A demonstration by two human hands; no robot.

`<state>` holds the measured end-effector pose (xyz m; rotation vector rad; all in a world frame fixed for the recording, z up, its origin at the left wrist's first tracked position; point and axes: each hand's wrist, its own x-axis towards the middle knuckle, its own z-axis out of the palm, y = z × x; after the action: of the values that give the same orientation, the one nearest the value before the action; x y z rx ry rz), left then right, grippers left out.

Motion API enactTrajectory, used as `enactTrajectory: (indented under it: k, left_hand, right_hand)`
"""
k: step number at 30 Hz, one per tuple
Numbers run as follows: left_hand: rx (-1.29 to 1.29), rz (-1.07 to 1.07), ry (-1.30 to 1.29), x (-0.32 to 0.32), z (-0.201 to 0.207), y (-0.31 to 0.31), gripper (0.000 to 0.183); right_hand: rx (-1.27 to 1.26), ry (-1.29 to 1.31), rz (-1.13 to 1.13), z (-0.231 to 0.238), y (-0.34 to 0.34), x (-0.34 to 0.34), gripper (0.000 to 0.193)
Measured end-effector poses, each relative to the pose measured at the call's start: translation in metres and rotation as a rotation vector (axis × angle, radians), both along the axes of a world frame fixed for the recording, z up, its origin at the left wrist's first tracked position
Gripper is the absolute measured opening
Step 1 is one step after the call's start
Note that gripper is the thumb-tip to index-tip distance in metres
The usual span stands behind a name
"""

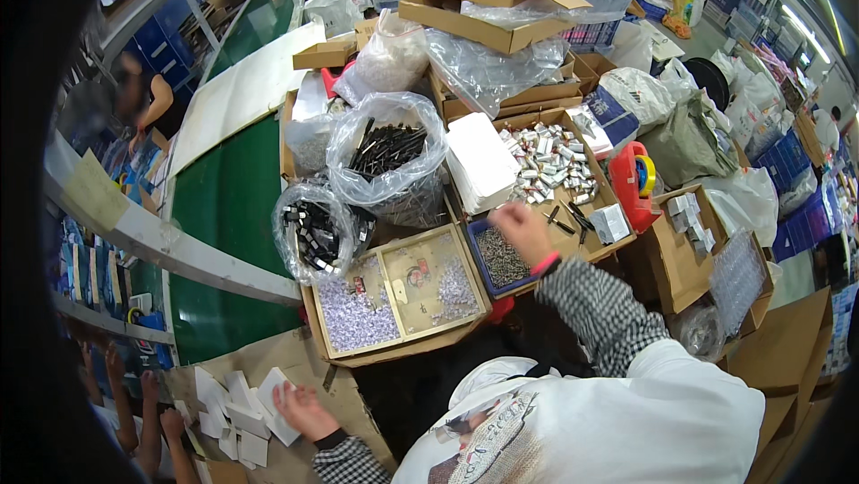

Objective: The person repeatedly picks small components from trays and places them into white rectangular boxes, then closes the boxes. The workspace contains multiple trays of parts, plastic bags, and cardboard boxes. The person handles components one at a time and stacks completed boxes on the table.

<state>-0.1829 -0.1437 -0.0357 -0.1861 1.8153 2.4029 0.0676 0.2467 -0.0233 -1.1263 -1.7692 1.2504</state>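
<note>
At the lower left, my left hand [302, 410] is open, its fingers spread against the edge of a white flat box [276, 405] beside several more white boxes. My right hand [526, 233] is above a blue tray [503, 285] of small metal screws, close to the lower corner of a stack of white sheets or cards [483, 162]. Its fingers are bent together, and what they hold, if anything, is too small to make out. Right of this hand, a shallow carton holds many small white-and-silver pieces [550, 160] and a few black pen-like parts [580, 223].
A divided wooden tray [407, 341] holds small pale purple pieces. Behind it stand clear bags of black rods [389, 151] and black-and-silver parts [313, 232]. A green conveyor belt [211, 256] runs along the left. Other people's arms [161, 430] reach in at the lower left. An open carton [684, 256] stands right.
</note>
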Motion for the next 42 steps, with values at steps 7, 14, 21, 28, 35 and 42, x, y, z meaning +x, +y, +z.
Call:
enactTrajectory:
  k: [7, 14, 21, 28, 35, 42]
  left_hand:
    - [0.053, -0.398, -0.163, 0.092, 0.041, 0.12, 0.025]
    - [0.06, -0.573, -0.227, 0.129, 0.046, 0.154, 0.024]
    - [0.092, -0.711, -0.238, 0.144, 0.042, 0.183, 0.02]
    - [0.041, -0.798, -0.252, 0.155, 0.043, 0.194, 0.021]
    - [0.028, -0.83, -0.228, 0.153, 0.038, 0.198, 0.022]
    - [0.019, -0.843, -0.235, 0.151, 0.041, 0.197, 0.021]
  right_hand:
    - [-0.012, -0.363, -0.148, -0.004, 0.145, -0.011, 0.051]
    - [-0.007, -0.146, -0.159, 0.003, 0.144, 0.007, 0.038]
    - [-0.029, -0.259, -0.024, -0.005, 0.137, 0.021, 0.047]
    - [0.017, -0.255, 0.057, -0.001, 0.14, 0.023, 0.041]
    - [0.367, -0.241, 0.025, 0.012, 0.126, 0.019, 0.026]
    - [0.085, 0.078, -0.041, 0.015, 0.144, 0.014, 0.027]
